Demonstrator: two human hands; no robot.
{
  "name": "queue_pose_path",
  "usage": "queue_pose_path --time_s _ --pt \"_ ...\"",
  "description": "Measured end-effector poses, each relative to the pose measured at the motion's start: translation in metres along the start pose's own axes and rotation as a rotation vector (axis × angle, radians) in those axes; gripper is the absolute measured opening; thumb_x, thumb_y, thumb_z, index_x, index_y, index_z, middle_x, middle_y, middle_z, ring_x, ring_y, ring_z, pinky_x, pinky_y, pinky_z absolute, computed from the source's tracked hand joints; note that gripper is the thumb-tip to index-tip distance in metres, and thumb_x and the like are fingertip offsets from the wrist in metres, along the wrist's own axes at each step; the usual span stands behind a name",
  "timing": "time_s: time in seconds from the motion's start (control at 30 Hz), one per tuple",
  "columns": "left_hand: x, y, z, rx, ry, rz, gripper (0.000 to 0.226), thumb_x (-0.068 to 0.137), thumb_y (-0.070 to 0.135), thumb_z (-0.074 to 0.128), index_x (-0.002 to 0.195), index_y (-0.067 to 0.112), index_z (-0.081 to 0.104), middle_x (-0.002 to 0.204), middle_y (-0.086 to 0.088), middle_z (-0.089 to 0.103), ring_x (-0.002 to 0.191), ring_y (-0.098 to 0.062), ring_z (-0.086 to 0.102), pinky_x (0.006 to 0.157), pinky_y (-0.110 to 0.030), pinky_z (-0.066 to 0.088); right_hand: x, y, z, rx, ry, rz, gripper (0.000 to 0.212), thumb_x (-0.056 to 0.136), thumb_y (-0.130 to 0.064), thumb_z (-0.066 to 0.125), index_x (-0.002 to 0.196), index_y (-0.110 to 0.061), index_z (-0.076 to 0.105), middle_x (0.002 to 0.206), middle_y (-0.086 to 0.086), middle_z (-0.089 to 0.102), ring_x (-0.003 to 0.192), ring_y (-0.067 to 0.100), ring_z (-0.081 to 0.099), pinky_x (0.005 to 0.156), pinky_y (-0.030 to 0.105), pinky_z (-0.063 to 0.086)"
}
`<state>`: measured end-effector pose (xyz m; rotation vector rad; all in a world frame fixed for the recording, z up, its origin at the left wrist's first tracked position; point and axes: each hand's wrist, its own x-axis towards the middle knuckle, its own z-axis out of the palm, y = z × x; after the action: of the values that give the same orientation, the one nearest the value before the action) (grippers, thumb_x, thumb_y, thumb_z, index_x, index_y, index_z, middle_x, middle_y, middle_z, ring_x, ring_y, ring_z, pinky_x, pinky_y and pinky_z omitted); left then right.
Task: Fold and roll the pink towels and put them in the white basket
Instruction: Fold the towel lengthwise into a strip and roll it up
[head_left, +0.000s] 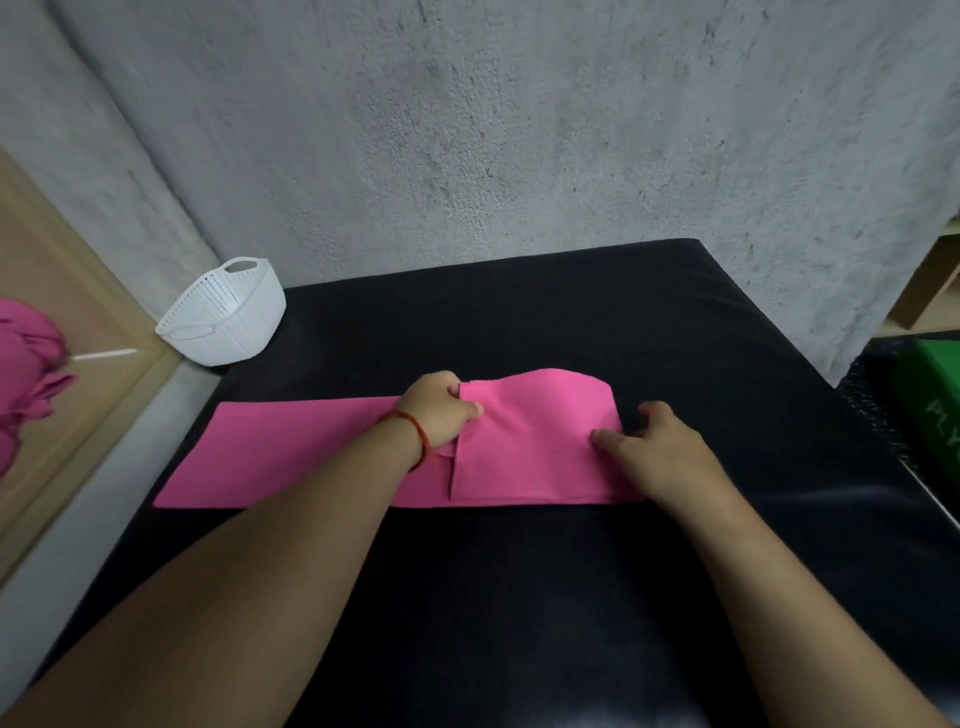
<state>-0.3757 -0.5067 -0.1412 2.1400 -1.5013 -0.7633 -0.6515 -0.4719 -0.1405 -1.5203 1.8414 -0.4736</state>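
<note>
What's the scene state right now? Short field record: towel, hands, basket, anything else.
surface: black padded surface
towel: pink towel, long flat strip, right end turned back over itself
left: left hand grips the flap's left edge
right: right hand holds the strip's right end, thumb on top
basket: white basket, far left corner, tilted, no towel visible inside
waiting: pink towel heap, left, off the surface
other: green box, right edge
stage: not yet rolled

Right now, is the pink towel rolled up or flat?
Barely started: the pink towel lies as a flat strip, only its right end turned over, left hand pinching that flap's edge, right hand gripping the fold.
</note>
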Motion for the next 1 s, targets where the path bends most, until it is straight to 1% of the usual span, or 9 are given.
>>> queue_pose_path --time_s 0.1,0.23,0.37,0.5,0.57,0.7,0.83,0.93,1.0 --pt "0.001 -0.007 -0.007 0.121 0.068 0.012 0.029 0.085 0.033 0.076 0.103 0.02 0.058 0.103 -0.001 0.065 0.095 -0.022 0.064 0.085 -0.042 0.055 -0.004 0.001 -0.008 -0.058 -0.108 0.034 0.062 0.077 -0.057 0.08 0.127 -0.025 0.062 0.114 -0.002 0.069 0.099 0.019 0.067 0.082 0.037 0.053" --pt "0.001 0.009 -0.015 0.223 0.06 0.291 0.067 0.077 0.047 0.068 0.139 0.031 0.049 0.141 0.002 0.054 0.132 -0.021 0.051 0.112 -0.047 0.044 -0.008 -0.002 -0.003 -0.066 -0.153 -0.032 0.031 0.073 -0.042 0.08 0.094 -0.024 0.069 0.089 -0.002 0.073 0.08 0.019 0.071 0.076 0.04 0.061" --pt "-0.006 0.061 -0.016 0.176 -0.248 0.481 0.102 0.077 0.046 0.087 0.16 0.039 0.028 0.163 -0.001 0.035 0.149 -0.014 0.034 0.122 -0.03 0.029 -0.01 -0.005 -0.001 0.109 -0.124 -0.197 0.015 0.083 -0.027 0.072 0.092 -0.027 0.061 0.085 -0.003 0.072 0.077 0.021 0.07 0.073 0.044 0.061" --pt "0.014 0.091 -0.021 0.052 -0.587 0.282 0.136 0.058 0.054 0.098 0.165 0.032 0.017 0.165 0.004 0.037 0.144 -0.011 0.045 0.119 -0.032 0.039 -0.013 -0.008 -0.006 0.443 -0.203 -0.289 0.02 0.091 -0.014 0.069 0.091 -0.03 0.057 0.09 0.004 0.072 0.07 0.022 0.066 0.057 0.04 0.061" --pt "0.023 0.091 -0.028 -0.026 -0.74 0.163 0.118 0.062 0.052 0.097 0.159 0.023 0.037 0.152 -0.003 0.056 0.131 -0.02 0.061 0.113 -0.042 0.048 -0.015 -0.011 -0.013 0.525 -0.214 -0.338 0.021 0.091 -0.008 0.066 0.091 -0.027 0.057 0.083 0.004 0.068 0.064 0.019 0.058 0.053 0.036 0.052" --pt "0.021 0.097 -0.029 -0.041 -0.966 0.177 0.039 0.091 0.025 0.078 0.127 0.011 0.071 0.129 -0.013 0.072 0.123 -0.031 0.066 0.116 -0.044 0.045 -0.008 -0.004 -0.027 0.723 -0.153 -0.331 0.023 0.082 0.007 0.058 0.085 -0.016 0.06 0.072 0.008 0.052 0.064 0.023 0.04 0.055 0.032 0.03" --pt "0.019 0.103 -0.014 -0.199 -0.721 0.287 0.024 0.087 0.011 0.08 0.111 0.011 0.076 0.116 -0.014 0.076 0.104 -0.025 0.072 0.101 -0.039 0.056 0.006 0.003 -0.033 0.982 0.024 -0.188 0.027 0.085 0.001 0.07 0.106 -0.016 0.071 0.094 0.01 0.068 0.075 0.024 0.058 0.063 0.036 0.047" --pt "0.059 0.101 -0.016 -0.321 -0.08 0.366 0.014 0.089 0.023 0.08 0.102 0.019 0.077 0.103 -0.002 0.078 0.092 -0.016 0.07 0.087 -0.029 0.054 0.015 0.009 -0.027 1.087 0.173 -0.136 0.049 0.093 -0.017 0.078 0.136 -0.029 0.058 0.134 -0.002 0.061 0.109 0.013 0.069 0.088 0.037 0.06" --pt "0.091 0.087 -0.035 -0.276 0.331 0.214 0.027 0.099 0.03 0.065 0.123 0.017 0.07 0.122 -0.006 0.073 0.112 -0.024 0.067 0.098 -0.031 0.049 0.017 0.011 -0.018 0.983 0.149 -0.146 0.05 0.096 -0.025 0.076 0.139 -0.038 0.056 0.141 -0.01 0.058 0.12 0.01 0.065 0.095 0.04 0.059"
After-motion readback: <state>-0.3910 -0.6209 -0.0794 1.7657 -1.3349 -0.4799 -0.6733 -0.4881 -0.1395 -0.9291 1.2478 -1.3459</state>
